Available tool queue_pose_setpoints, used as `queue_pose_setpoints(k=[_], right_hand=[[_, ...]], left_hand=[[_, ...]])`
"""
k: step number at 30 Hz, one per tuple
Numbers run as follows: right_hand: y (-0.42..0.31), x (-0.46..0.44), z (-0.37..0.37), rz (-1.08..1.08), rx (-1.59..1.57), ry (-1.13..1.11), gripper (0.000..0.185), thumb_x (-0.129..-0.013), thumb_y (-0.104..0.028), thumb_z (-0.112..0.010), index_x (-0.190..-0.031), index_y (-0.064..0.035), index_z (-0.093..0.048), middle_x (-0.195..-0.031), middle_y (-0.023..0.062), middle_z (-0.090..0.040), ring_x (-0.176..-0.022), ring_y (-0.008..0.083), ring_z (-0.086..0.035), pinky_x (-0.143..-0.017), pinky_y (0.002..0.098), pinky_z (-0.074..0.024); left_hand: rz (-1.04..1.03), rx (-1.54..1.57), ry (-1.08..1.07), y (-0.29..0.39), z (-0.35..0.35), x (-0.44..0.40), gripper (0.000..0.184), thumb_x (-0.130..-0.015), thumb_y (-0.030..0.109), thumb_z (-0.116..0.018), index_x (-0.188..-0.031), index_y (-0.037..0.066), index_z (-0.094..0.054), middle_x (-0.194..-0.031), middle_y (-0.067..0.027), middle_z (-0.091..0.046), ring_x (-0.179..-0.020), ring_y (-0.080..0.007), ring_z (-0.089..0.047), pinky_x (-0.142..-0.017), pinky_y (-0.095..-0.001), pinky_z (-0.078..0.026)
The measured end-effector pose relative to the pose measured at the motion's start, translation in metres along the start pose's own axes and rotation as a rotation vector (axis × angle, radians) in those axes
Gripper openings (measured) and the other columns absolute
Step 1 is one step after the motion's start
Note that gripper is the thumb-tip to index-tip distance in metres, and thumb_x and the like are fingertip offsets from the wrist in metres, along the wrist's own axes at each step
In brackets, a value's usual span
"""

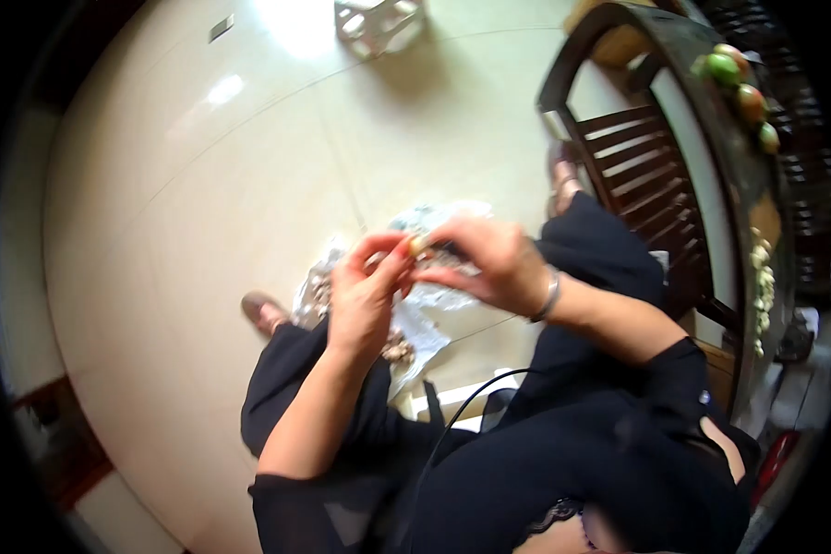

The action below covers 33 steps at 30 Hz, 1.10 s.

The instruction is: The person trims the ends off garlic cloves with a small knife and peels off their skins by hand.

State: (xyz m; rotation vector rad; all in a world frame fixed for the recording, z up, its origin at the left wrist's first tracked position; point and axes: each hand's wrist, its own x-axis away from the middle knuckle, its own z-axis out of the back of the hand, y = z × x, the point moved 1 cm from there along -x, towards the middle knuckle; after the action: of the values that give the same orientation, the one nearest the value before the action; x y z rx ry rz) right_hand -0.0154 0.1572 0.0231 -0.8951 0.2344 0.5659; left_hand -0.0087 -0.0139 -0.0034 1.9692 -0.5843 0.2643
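Both hands meet in the middle of the view, above the plastic bags. My left hand point(367, 294) has its fingers pinched on a small yellowish piece point(415, 246), too small to name. From the right, my right hand point(494, 263) reaches the same piece with thumb and fingers bent around it. A bracelet circles the right wrist. Below the hands, white plastic bags point(425, 337) lie on the floor with small brownish and pinkish pieces point(398, 349) in them. Part of the bags is hidden behind the hands.
A dark wooden slatted chair point(637, 152) stands at the right beside a dark table point(725, 171). Several red-green fruits point(751, 103) and a row of small pale pieces point(763, 286) lie on the table. A light plastic stool point(379, 26) is at the top. A black cable crosses my lap.
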Motion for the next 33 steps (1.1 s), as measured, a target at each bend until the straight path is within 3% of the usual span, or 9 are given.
queue_pose_setpoints(k=[2,3,6,8,20,22,33], right_hand=[[0.002,0.005,-0.006,0.001,0.027,0.020,0.027,-0.070,-0.018,-0.069,-0.089,-0.0065,-0.055,-0.076,0.0093,-0.055,-0.062,0.0256,-0.057,-0.053,0.0310,-0.0471],[0.002,0.005,-0.006,-0.011,0.016,0.029,0.026,-0.070,-0.018,-0.068,-0.089,-0.0066,-0.055,-0.078,0.0091,-0.054,-0.062,0.0260,-0.057,-0.053,0.0312,-0.0470],[0.005,0.003,-0.007,-0.011,0.018,0.045,0.020,-0.075,-0.024,-0.060,-0.083,-0.0074,-0.053,-0.077,0.0081,-0.050,-0.058,0.0259,-0.055,-0.048,0.0321,-0.0460],[0.004,0.004,-0.004,-0.017,0.013,0.029,0.020,-0.071,-0.016,-0.066,-0.083,-0.0059,-0.053,-0.076,0.0081,-0.051,-0.060,0.0255,-0.055,-0.050,0.0324,-0.0457],[0.005,0.006,-0.004,0.022,0.107,0.045,0.017,-0.074,-0.015,-0.061,-0.079,-0.0033,-0.050,-0.076,0.0093,-0.051,-0.055,0.0254,-0.055,-0.047,0.0318,-0.0451],[0.006,0.006,-0.005,0.047,0.133,0.045,0.012,-0.074,-0.013,-0.055,-0.077,-0.0032,-0.048,-0.077,0.0102,-0.049,-0.054,0.0240,-0.056,-0.044,0.0322,-0.0454],[0.006,0.008,-0.007,0.110,0.257,0.019,0.013,-0.075,-0.012,-0.056,-0.078,-0.0026,-0.048,-0.075,0.0094,-0.048,-0.052,0.0193,-0.055,-0.043,0.0283,-0.0442]], left_hand=[[0.047,0.055,0.025,-0.006,0.006,-0.002,0.020,-0.085,0.006,-0.050,-0.103,-0.002,-0.048,-0.091,-0.0105,-0.057,-0.077,-0.0139,-0.057,-0.070,-0.0228,-0.047],[0.024,0.067,0.067,-0.003,-0.004,-0.001,0.018,-0.083,0.010,-0.056,-0.096,-0.001,-0.052,-0.077,-0.0051,-0.056,-0.063,-0.0073,-0.051,-0.054,-0.0182,-0.038],[0.038,0.087,0.037,-0.001,-0.007,0.000,0.016,-0.084,0.008,-0.054,-0.098,0.000,-0.051,-0.083,-0.0060,-0.058,-0.069,-0.0095,-0.056,-0.061,-0.0179,-0.046],[0.048,0.133,0.019,-0.003,-0.005,-0.001,0.018,-0.082,0.005,-0.056,-0.098,0.002,-0.050,-0.086,-0.0051,-0.057,-0.072,-0.0107,-0.056,-0.061,-0.0187,-0.047],[0.074,0.160,0.013,-0.003,-0.007,-0.002,0.018,-0.080,0.006,-0.059,-0.096,0.001,-0.052,-0.085,-0.0056,-0.059,-0.069,-0.0098,-0.057,-0.060,-0.0177,-0.049],[0.074,0.159,0.016,-0.004,-0.006,-0.002,0.019,-0.080,0.006,-0.059,-0.096,0.001,-0.052,-0.085,-0.0057,-0.059,-0.069,-0.0099,-0.057,-0.060,-0.0177,-0.049],[0.076,0.173,-0.007,-0.006,-0.002,-0.003,0.020,-0.079,0.000,-0.055,-0.098,0.000,-0.050,-0.086,-0.0080,-0.058,-0.071,-0.0111,-0.057,-0.062,-0.0181,-0.048]])
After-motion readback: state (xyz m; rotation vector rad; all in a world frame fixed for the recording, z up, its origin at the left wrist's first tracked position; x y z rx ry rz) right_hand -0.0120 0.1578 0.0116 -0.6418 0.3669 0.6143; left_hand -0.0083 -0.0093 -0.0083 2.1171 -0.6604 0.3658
